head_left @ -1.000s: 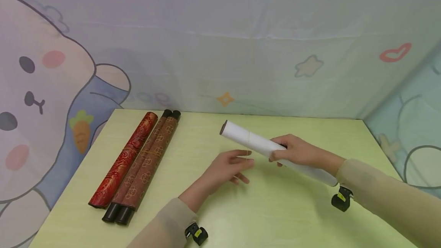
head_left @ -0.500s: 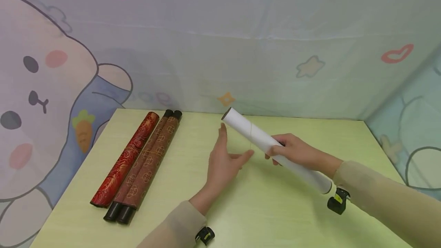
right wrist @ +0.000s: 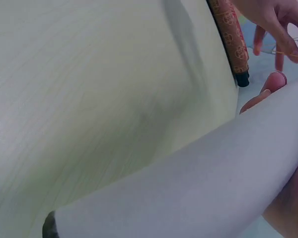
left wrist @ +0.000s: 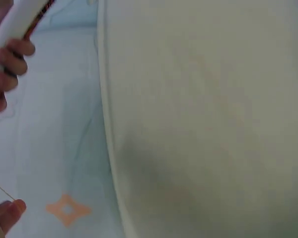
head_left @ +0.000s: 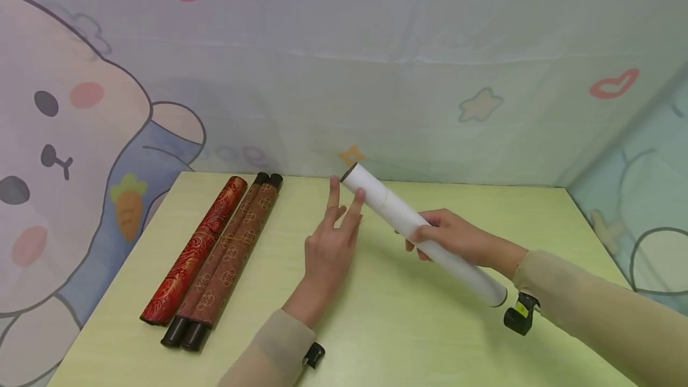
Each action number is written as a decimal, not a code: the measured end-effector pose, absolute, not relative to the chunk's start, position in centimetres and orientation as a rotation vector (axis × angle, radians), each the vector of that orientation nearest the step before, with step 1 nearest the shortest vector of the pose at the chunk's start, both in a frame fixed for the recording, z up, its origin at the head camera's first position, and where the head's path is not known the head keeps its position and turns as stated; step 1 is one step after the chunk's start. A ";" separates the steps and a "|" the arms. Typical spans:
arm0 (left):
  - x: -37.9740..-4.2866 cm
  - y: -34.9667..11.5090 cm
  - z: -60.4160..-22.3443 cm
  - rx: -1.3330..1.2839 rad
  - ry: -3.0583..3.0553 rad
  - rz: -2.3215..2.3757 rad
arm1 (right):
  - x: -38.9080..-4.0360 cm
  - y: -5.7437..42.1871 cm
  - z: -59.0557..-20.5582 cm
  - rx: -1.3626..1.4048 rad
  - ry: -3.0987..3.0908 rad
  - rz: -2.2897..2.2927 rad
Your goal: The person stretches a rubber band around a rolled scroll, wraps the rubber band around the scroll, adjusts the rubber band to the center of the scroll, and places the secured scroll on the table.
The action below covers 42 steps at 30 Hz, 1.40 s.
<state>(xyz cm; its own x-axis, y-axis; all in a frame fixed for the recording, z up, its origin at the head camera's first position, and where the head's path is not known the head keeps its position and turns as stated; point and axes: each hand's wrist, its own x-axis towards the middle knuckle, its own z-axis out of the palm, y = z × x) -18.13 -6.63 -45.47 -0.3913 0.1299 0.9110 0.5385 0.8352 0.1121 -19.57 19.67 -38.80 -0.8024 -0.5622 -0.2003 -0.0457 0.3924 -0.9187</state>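
Observation:
My right hand (head_left: 451,235) grips a rolled scroll (head_left: 400,208) near its middle, holding it tilted above the table. White paper faces up; a dark red patterned strip (left wrist: 38,20) shows along its underside in the left wrist view. A thin rubber band (right wrist: 285,53) runs round the scroll's upper part and is stretched out to my left hand (head_left: 328,252). That hand has its fingers spread and extended beside the upper end, the band hooked on them. In the right wrist view, the white roll (right wrist: 198,178) fills the foreground and hides part of the right hand.
On the left of the table (head_left: 403,339) lie a red-and-gold scroll (head_left: 199,249) and, beside it, a pair of brown flower-patterned rolls (head_left: 231,255) with black ends, banded together. A printed cloth backdrop (head_left: 344,64) hangs behind the table's far edge.
My left hand has moved up and left toward the scroll's upper end, fingers spreading and drawing the band out. The scroll has tilted more steeply, its lower end shifting left.

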 end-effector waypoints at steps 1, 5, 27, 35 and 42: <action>-18.3 -7.1 -45.3 -0.521 -1.916 -0.408 | -19.6 19.7 -38.8 -0.527 2.165 -1.401; -19.0 -8.8 -44.1 -0.649 -1.811 -0.237 | -19.5 19.6 -38.8 -0.540 2.152 -1.381; -19.7 -9.9 -40.8 -0.694 -1.697 -0.391 | -18.9 19.4 -38.6 -0.553 2.199 -1.323; -19.8 -10.1 -40.9 -0.709 -1.807 -0.641 | -18.8 20.2 -38.9 -0.546 2.230 -1.251; -19.6 -10.6 -40.8 -0.760 -1.943 -0.774 | -18.9 20.9 -38.4 -0.571 2.273 -1.123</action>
